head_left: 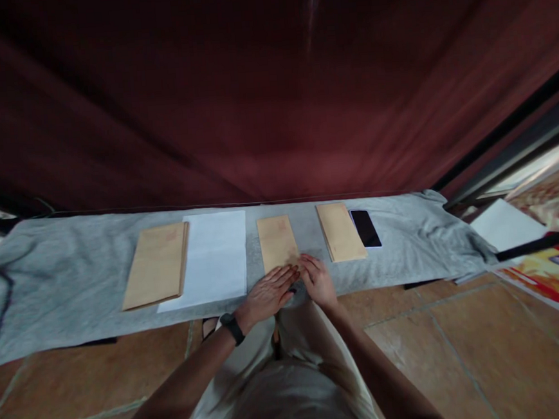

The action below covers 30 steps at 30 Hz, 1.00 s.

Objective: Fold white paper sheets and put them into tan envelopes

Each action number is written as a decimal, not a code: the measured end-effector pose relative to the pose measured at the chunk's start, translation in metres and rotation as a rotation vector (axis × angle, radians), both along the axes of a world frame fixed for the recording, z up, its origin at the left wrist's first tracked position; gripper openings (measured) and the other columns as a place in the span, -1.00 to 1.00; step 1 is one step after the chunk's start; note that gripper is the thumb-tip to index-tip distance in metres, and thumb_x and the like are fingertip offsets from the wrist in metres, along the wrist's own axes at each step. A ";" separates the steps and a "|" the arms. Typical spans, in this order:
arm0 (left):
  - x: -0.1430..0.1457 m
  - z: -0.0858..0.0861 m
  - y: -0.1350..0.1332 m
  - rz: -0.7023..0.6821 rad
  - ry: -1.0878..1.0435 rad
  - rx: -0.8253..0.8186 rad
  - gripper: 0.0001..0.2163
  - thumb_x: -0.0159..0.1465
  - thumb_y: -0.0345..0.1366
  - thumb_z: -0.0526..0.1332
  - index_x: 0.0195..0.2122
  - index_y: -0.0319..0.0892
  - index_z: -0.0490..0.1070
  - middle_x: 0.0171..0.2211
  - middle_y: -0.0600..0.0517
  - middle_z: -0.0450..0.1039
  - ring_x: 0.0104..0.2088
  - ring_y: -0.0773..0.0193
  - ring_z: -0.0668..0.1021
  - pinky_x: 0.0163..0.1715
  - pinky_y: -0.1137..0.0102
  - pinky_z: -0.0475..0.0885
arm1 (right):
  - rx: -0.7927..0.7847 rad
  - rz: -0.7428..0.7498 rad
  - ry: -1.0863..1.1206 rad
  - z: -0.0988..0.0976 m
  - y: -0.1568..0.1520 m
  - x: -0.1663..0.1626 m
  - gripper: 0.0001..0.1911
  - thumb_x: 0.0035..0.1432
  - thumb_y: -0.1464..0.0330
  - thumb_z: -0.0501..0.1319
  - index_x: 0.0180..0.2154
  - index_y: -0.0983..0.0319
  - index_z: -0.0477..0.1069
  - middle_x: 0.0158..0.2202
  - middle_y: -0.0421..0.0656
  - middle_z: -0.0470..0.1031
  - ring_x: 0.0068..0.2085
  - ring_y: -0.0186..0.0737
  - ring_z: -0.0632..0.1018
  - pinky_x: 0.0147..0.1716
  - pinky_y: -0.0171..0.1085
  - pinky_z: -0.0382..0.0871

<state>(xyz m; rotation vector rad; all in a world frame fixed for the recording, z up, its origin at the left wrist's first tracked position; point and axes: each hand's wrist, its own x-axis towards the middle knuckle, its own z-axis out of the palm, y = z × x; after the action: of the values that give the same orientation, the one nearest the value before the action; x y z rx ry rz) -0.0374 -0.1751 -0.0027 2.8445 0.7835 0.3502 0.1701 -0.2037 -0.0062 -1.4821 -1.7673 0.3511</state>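
A brown envelope [276, 241] lies in the middle of a grey cloth [71, 271] spread on the floor. My left hand [268, 293] lies flat with fingers stretched out, its tips at the envelope's near edge. My right hand [318, 279] rests beside it, fingers bent down onto the envelope's near right corner. A dark watch [232, 327] is on my left wrist. Nothing is lifted off the cloth.
On the cloth lie a stack of brown envelopes [156, 263] at left, white paper sheets [213, 256] beside it, another envelope stack [340, 230] at right and a black phone [365, 227]. A dark red curtain [271, 107] hangs behind. White paper [506, 224] and a colourful print [556, 278] lie at right on the tiled floor.
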 end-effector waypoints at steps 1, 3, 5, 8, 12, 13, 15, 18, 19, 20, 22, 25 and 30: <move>0.000 0.001 -0.001 -0.001 0.000 -0.005 -0.53 0.49 -0.15 0.03 0.38 -0.16 0.18 0.39 -0.11 0.23 0.40 0.19 0.25 0.41 0.19 0.08 | -0.007 0.029 -0.005 0.003 0.005 -0.002 -0.61 0.43 0.34 -0.01 0.12 0.18 0.49 0.16 -0.02 0.50 0.21 -0.11 0.47 0.23 -0.02 0.38; -0.001 0.002 -0.005 -0.001 0.000 -0.015 -0.52 0.48 -0.13 0.05 0.38 -0.17 0.19 0.37 -0.14 0.26 0.39 0.16 0.28 0.41 0.17 0.09 | -0.020 0.086 -0.030 0.006 0.014 -0.007 -0.59 0.46 0.32 -0.03 0.17 0.16 0.46 0.22 -0.07 0.47 0.27 -0.16 0.43 0.29 -0.04 0.33; -0.002 0.001 -0.009 0.013 0.003 -0.025 -0.51 0.47 -0.12 0.08 0.36 -0.19 0.22 0.34 -0.16 0.30 0.37 0.12 0.31 0.40 0.15 0.12 | -0.036 0.137 -0.083 0.005 0.019 -0.011 -0.58 0.47 0.30 -0.04 0.20 0.16 0.43 0.27 -0.08 0.43 0.31 -0.19 0.39 0.33 -0.04 0.26; -0.005 -0.003 -0.016 0.057 0.001 -0.042 -0.54 0.45 -0.11 0.11 0.31 -0.20 0.30 0.29 -0.16 0.38 0.34 0.08 0.36 0.37 0.12 0.19 | -0.059 0.210 -0.191 0.001 0.017 -0.014 -0.58 0.48 0.30 -0.02 0.24 0.18 0.40 0.30 -0.06 0.40 0.34 -0.17 0.36 0.36 0.00 0.20; -0.009 0.000 -0.018 0.078 -0.079 -0.085 -0.63 0.45 -0.19 0.12 0.22 -0.19 0.40 0.21 -0.14 0.47 0.27 0.09 0.44 0.32 0.11 0.29 | -0.051 0.219 -0.276 -0.005 0.010 -0.014 -0.57 0.47 0.31 0.03 0.28 0.18 0.35 0.33 -0.04 0.35 0.37 -0.13 0.32 0.37 0.03 0.18; -0.009 0.003 -0.018 0.077 -0.117 -0.106 -0.66 0.46 -0.22 0.10 0.18 -0.17 0.44 0.18 -0.12 0.50 0.25 0.10 0.47 0.29 0.12 0.33 | -0.047 0.214 -0.288 -0.006 0.007 -0.014 -0.56 0.47 0.32 0.03 0.30 0.18 0.34 0.34 -0.03 0.34 0.38 -0.12 0.31 0.37 0.03 0.17; -0.010 0.009 -0.015 0.093 -0.201 -0.157 -0.71 0.47 -0.27 0.07 0.08 -0.13 0.51 0.07 -0.07 0.58 0.15 0.15 0.54 0.22 0.16 0.41 | -0.044 0.212 -0.314 -0.007 0.001 -0.015 -0.54 0.46 0.34 0.05 0.32 0.17 0.30 0.36 -0.04 0.31 0.39 -0.09 0.29 0.38 0.04 0.14; -0.009 0.016 -0.011 0.160 -0.304 -0.219 -0.72 0.47 -0.29 0.03 -0.05 -0.12 0.56 -0.03 -0.07 0.62 0.02 0.18 0.61 0.11 0.20 0.51 | -0.048 0.213 -0.358 -0.006 -0.009 -0.016 -0.49 0.43 0.35 0.11 0.36 0.13 0.24 0.39 -0.06 0.25 0.40 -0.05 0.27 0.39 0.08 0.08; -0.009 0.016 -0.010 0.179 -0.321 -0.231 -0.71 0.47 -0.30 0.02 -0.08 -0.12 0.56 -0.04 -0.07 0.62 0.00 0.17 0.61 0.09 0.20 0.52 | -0.050 0.214 -0.373 -0.005 -0.012 -0.016 -0.47 0.42 0.35 0.13 0.37 0.12 0.21 0.40 -0.06 0.24 0.40 -0.03 0.26 0.40 0.09 0.06; -0.009 0.016 -0.010 0.190 -0.332 -0.244 -0.71 0.47 -0.29 0.02 -0.10 -0.13 0.56 -0.05 -0.07 0.62 0.00 0.16 0.61 0.09 0.19 0.52 | -0.051 0.218 -0.388 -0.004 -0.015 -0.017 -0.44 0.41 0.34 0.15 0.38 0.11 0.19 0.40 -0.05 0.23 0.40 -0.02 0.26 0.40 0.10 0.05; -0.008 0.012 -0.011 0.221 -0.365 -0.271 -0.73 0.46 -0.28 0.03 -0.08 -0.12 0.55 -0.03 -0.08 0.60 0.02 0.15 0.60 0.12 0.16 0.50 | -0.050 0.233 -0.408 -0.001 -0.019 -0.016 -0.41 0.40 0.32 0.17 0.40 0.11 0.16 0.41 -0.04 0.21 0.40 -0.01 0.26 0.40 0.11 0.05; -0.006 0.002 -0.009 0.399 -0.527 -0.323 -0.72 0.44 -0.23 0.08 0.07 -0.11 0.49 0.12 -0.11 0.52 0.17 0.10 0.51 0.22 0.09 0.42 | -0.045 0.240 -0.410 0.003 -0.021 -0.016 -0.42 0.41 0.30 0.17 0.39 0.09 0.16 0.41 -0.04 0.21 0.39 -0.02 0.27 0.39 0.12 0.08; -0.004 -0.014 0.005 0.839 -0.875 -0.650 -0.60 0.36 -0.18 0.19 0.21 -0.10 0.37 0.09 -0.13 0.52 0.10 0.09 0.56 0.08 0.14 0.50 | -0.051 0.233 -0.406 0.005 -0.021 -0.016 -0.47 0.42 0.30 0.15 0.37 0.11 0.20 0.40 -0.05 0.23 0.39 -0.01 0.28 0.39 0.12 0.07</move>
<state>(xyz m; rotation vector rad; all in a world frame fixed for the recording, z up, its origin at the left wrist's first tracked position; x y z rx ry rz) -0.0413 -0.1706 -0.0162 1.4146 1.4413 1.0816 0.1538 -0.2243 -0.0015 -1.4589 -2.2790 0.2227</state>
